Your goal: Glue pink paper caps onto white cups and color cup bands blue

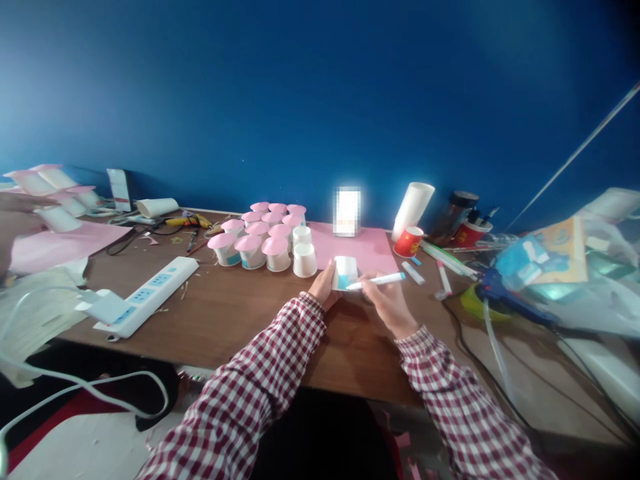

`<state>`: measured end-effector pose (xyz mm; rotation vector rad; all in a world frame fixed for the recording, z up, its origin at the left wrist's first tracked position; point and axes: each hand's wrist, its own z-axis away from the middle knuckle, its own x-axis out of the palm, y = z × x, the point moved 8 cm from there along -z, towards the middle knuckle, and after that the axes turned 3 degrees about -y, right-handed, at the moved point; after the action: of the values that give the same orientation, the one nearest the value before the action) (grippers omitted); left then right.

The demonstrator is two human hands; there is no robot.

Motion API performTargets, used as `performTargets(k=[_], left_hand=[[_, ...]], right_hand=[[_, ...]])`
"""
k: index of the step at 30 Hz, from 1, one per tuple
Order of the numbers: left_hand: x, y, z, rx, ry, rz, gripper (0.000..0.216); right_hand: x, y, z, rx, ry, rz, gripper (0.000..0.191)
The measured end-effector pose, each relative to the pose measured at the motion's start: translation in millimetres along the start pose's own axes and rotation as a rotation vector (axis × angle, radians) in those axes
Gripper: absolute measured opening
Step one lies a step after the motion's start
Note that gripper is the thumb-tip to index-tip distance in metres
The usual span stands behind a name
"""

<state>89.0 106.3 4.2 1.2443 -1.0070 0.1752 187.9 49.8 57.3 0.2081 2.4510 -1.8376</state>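
The cup (345, 267) hides part of the left hand (323, 283); pixelation covers the bright upright shape (347, 211) (details lost).

Left hand (323, 285) has a small white paper cup (346, 267) with a blue patch on it, and the right hand (387, 300) has a white marker (380, 281), its tip right at the blue bit. Just left of that there's a bunch of pink-topped cups (258, 229) packed together on the bench (240, 307), plus two plain white cups (304, 260) beside them. Pink sheet (373, 247) behind the hands, red paper cup (409, 242) off to the right, power strip (160, 287) way over left.
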Motion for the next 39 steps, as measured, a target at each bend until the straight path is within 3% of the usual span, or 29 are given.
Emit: performTargets(k=[11, 39], left_hand=[[2, 0, 2, -0.034, 0.013, 0.018, 0.051], [3, -1, 2, -0.021, 0.011, -0.018, 0.051]], right_hand=[[-12, 3, 0, -0.024, 0.16, -0.059, 0.018], [-3, -3, 0, -0.017, 0.086, -0.014, 0.021]])
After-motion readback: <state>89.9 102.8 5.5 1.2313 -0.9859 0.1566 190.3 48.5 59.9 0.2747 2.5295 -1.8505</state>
